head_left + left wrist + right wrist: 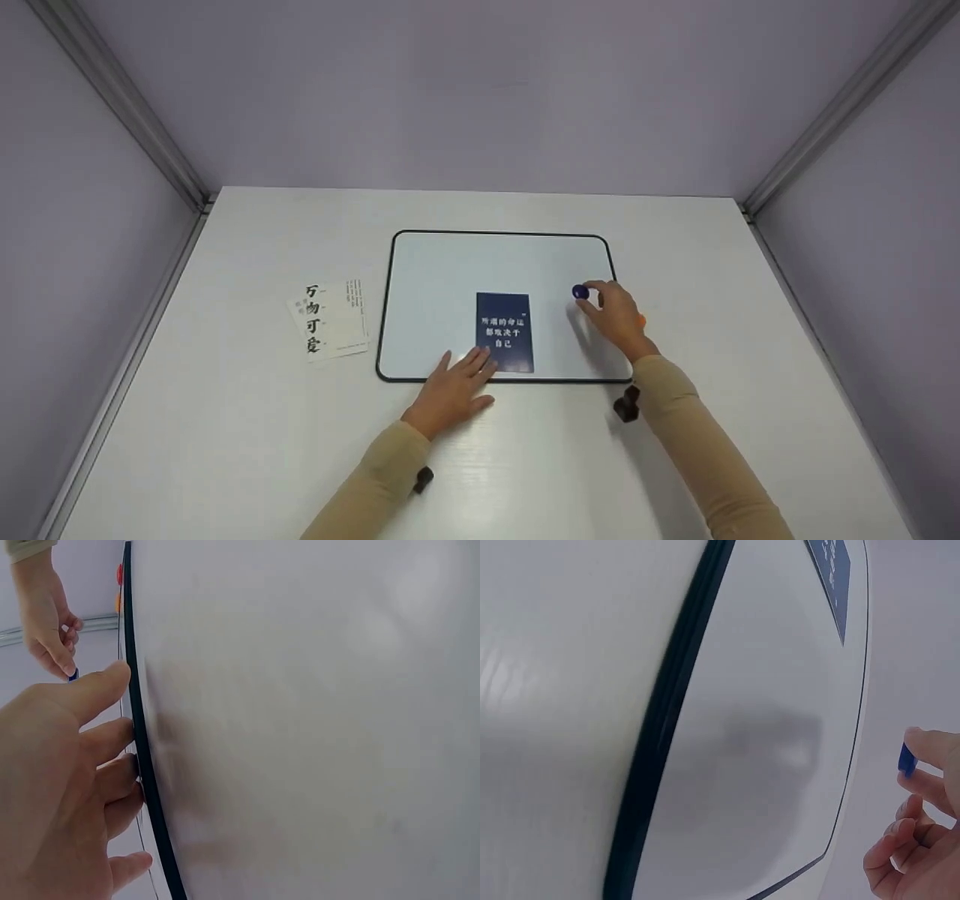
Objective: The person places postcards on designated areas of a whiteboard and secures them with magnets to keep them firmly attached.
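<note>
A whiteboard [435,270] with a black rim lies flat, and a dark blue card [503,309] with white Chinese writing rests on it near the front edge. My left hand [451,391] lies across the board's front rim with extended fingers, its fingertips touching the card's lower left corner. In the left wrist view, the left hand [64,784] spans the black rim [142,727]. Between thumb and finger, my right hand [616,315] pinches a round blue magnet [580,292] above the board's right side. The right wrist view shows the blue magnet [907,760] edge-on.
Left of the board, white cards [337,319] with black writing lie overlapping on the white table [247,420]. An orange piece [642,320] shows partly behind the right hand; a red piece [119,574] appears in the left wrist view. Grey panels [480,97] enclose the table.
</note>
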Available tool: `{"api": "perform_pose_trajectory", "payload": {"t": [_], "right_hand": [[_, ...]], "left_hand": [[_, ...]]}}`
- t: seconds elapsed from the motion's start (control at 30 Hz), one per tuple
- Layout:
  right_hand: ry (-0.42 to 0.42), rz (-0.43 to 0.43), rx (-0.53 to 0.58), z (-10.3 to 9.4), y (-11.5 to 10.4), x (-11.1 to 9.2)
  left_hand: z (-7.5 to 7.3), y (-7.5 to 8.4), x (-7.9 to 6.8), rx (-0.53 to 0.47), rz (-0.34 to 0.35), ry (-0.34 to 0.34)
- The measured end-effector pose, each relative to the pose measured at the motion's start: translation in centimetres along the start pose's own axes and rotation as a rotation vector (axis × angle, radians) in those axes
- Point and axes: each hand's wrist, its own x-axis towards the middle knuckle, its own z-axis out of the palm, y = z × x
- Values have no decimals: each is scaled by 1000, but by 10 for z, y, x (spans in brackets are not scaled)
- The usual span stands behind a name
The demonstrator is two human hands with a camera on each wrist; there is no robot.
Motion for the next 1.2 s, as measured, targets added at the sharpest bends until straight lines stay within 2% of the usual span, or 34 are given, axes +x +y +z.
{"api": "perform_pose_trajectory", "payload": {"t": [0.17,0.67,1.03,1.2], "right_hand": [[26,-39,9,5,-7,0],[-22,-25,-4,16,-30,2],[-33,-38,13,23,-35,3],[-6,-80,16,24,-38,3]], "left_hand": [[2,-2,-1,-17,10,11],[0,-3,-6,-106,31,44],[1,-3,-3,-94,27,24],[2,-4,-2,-76,38,50]]}}
